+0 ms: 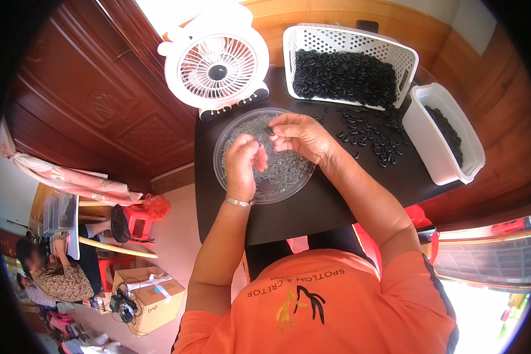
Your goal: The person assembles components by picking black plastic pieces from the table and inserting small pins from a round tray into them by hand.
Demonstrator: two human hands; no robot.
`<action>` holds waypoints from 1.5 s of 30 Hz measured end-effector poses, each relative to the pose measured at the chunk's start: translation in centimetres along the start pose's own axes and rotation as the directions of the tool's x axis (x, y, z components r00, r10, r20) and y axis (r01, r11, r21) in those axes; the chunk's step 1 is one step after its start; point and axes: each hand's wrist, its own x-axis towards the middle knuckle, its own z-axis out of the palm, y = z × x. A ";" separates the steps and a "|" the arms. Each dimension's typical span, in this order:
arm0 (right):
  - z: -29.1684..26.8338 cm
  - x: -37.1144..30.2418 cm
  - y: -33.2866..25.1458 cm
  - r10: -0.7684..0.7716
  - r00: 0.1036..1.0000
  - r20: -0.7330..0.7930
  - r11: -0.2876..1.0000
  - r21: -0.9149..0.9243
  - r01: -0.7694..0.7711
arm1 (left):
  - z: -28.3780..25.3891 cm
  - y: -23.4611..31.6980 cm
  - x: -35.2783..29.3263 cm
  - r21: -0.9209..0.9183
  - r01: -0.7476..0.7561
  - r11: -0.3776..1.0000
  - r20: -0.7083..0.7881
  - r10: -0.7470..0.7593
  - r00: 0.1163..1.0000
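Observation:
Over a round see-through dish (271, 197) full of small translucent grey pieces (286, 171), my two hands are close together. My right hand (302, 135) pinches a small black piece (269, 131) between thumb and fingertips. My left hand (242, 164), with a bracelet at its wrist, is curled just beside it, closed; what its fingertips hold, if anything, is too small to make out. To the right of the dish, loose black oval pieces (369, 131) are scattered on the dark table (336, 200).
A white perforated basket (408, 56) piled with black pieces stands at the back right, beside a white bin (439, 159) holding more. A pink-white fan (218, 72) stands at the back left. Beyond the table's left side are a cardboard box (153, 304), red stools (139, 224) and a seated person (62, 277).

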 end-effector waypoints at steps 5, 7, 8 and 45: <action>0.9 -0.2 0.0 -0.082 0.997 -0.010 0.989 -0.127 0.080 | -0.1 0.0 -0.1 -0.018 -0.002 1.000 0.031 0.002 1.000; 1.7 -0.3 0.4 -0.137 0.990 -0.027 0.965 -0.228 0.127 | -0.1 0.0 -0.2 -0.078 0.023 0.997 0.073 -0.018 0.997; 2.0 -0.2 0.8 -0.172 0.985 -0.004 0.943 -0.291 0.164 | -0.1 0.1 -0.2 -0.077 0.024 0.997 0.072 -0.019 0.997; 0.9 -0.1 0.1 -0.074 0.997 -0.037 0.992 -0.110 0.070 | -0.3 0.0 0.0 -0.088 -0.008 0.996 0.030 0.011 0.999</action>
